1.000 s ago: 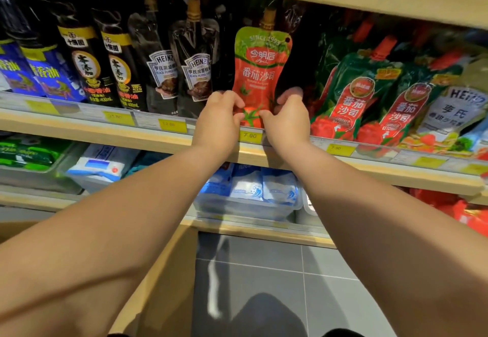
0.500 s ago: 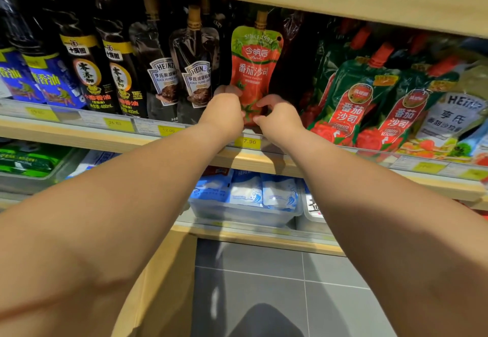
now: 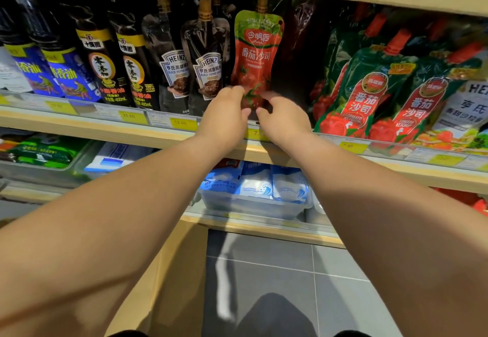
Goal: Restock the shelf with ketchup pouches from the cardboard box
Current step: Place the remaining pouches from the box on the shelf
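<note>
Head view: your left hand (image 3: 224,117) and right hand (image 3: 284,118) reach out side by side to the upper shelf (image 3: 126,132), both at the foot of one red ketchup pouch (image 3: 257,54). The pouch stands upright near the front of the shelf, its green top and gold cap pointing up. Your left hand's fingers curl round its lower left corner and your right hand's fingers curl round its lower right corner, with both thumbs in front of the base, so each hand pinches the pouch. The fingertips are blurred, so you cannot tell how firm the hold is.

Just to the left of the pouch, touching its edge, stand dark Heinz sauce pouches (image 3: 208,72), and further left a row of sesame oil bottles (image 3: 101,67). To the right, past a dark gap, green-and-red ketchup packs (image 3: 369,93) lean to the right against each other. Yellow price tags (image 3: 182,123) run along the shelf's front rail; your hands cover part of the one under the pouch.

Below, a clear tub (image 3: 250,207) on the lower shelf holds blue-and-white packets (image 3: 257,183). Grey floor tiles (image 3: 264,265) show between your forearms.
</note>
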Tool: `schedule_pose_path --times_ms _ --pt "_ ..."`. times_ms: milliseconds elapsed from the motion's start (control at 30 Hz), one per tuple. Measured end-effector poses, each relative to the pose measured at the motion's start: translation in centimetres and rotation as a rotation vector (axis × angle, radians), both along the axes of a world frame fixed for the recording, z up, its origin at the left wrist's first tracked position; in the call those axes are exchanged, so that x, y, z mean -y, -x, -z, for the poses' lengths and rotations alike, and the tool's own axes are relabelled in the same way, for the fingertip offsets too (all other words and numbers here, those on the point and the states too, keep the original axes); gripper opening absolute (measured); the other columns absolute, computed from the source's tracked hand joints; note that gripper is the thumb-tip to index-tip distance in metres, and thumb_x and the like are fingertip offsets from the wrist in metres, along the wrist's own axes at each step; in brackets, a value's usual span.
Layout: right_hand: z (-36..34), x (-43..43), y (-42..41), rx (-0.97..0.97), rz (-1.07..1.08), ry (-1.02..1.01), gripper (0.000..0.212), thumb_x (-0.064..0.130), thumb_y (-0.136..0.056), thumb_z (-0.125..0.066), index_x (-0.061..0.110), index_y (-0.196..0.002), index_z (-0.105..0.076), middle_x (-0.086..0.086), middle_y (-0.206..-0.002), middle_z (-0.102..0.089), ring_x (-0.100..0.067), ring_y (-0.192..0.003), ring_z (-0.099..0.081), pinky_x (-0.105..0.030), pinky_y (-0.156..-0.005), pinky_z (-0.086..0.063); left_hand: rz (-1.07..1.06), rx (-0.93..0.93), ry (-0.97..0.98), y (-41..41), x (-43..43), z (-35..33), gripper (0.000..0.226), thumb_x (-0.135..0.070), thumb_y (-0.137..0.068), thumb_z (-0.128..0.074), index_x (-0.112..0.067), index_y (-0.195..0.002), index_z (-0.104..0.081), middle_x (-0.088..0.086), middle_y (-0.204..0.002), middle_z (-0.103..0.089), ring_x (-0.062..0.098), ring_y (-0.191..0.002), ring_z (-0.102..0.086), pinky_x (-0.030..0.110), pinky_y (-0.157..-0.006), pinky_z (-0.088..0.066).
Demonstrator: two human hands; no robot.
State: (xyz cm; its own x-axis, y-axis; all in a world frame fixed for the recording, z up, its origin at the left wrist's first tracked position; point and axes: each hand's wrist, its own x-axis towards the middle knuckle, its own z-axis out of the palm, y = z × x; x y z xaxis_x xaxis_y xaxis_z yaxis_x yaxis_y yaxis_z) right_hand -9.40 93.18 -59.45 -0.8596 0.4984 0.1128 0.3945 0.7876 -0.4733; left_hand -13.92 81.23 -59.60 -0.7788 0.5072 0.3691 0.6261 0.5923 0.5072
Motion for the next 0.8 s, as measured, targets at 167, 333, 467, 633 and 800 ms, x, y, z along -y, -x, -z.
schedule_pose_path --times_ms 167,333,467,633,800 --pt "0.5 3.4 -3.9 -0.320 -0.074 -0.102 0.031 0.020 -0.087 -0.051 0.015 -0.116 -0.062 -0.005 -0.114 -0.063 -0.026 -0.113 -0.047 -0.038 -0.097 -0.038 -0.013 -0.035 -0.090 -3.0 4.9 1.1 0.032 -0.022 -0.088 -0.058 -0.015 -0.119 -0.056 0.004 -0.120 -0.056 0.019 -0.110 -0.053 0.025 -0.089 -0.038" --pt "3.2 9.0 -6.3 -0.253 -0.249 -0.006 0.027 0.015 -0.084 -0.052 0.014 -0.109 -0.063 -0.005 -0.108 -0.063 -0.024 -0.106 -0.049 -0.033 -0.094 -0.037 -0.099 0.069 -0.009 -4.8 11.8 3.4 0.029 -0.023 -0.085 -0.063 -0.017 -0.113 -0.060 0.002 -0.111 -0.060 0.016 -0.096 -0.057 0.021 -0.078 -0.038" --pt "6.5 14.6 -6.3 -0.095 -0.393 0.113 0.029 0.015 -0.085 -0.052 0.013 -0.113 -0.061 -0.007 -0.114 -0.062 -0.026 -0.111 -0.049 -0.034 -0.096 -0.037 -0.176 0.192 0.064 -5.1 18.1 5.6 0.029 -0.023 -0.083 -0.066 -0.015 -0.110 -0.060 0.004 -0.107 -0.062 0.017 -0.084 -0.060 0.027 -0.078 -0.045" --pt "10.6 21.2 -5.4 0.081 -0.486 0.244 0.030 0.016 -0.084 -0.052 0.016 -0.112 -0.061 -0.006 -0.114 -0.063 -0.025 -0.110 -0.052 -0.033 -0.095 -0.040 -0.328 0.354 0.159 -5.4 25.7 9.3 0.027 -0.023 -0.080 -0.068 -0.016 -0.105 -0.064 0.005 -0.103 -0.065 0.022 -0.084 -0.062 0.023 -0.075 -0.040" --pt "15.3 27.5 -4.0 0.296 -0.509 0.385 0.028 0.025 -0.082 -0.050 0.027 -0.109 -0.059 -0.001 -0.116 -0.062 -0.021 -0.104 -0.056 -0.037 -0.092 -0.047 -0.451 0.538 0.241 -5.9 33.4 14.3 0.027 -0.018 -0.079 -0.068 -0.010 -0.105 -0.065 0.011 -0.106 -0.067 0.027 -0.096 -0.062 0.026 -0.079 -0.040"
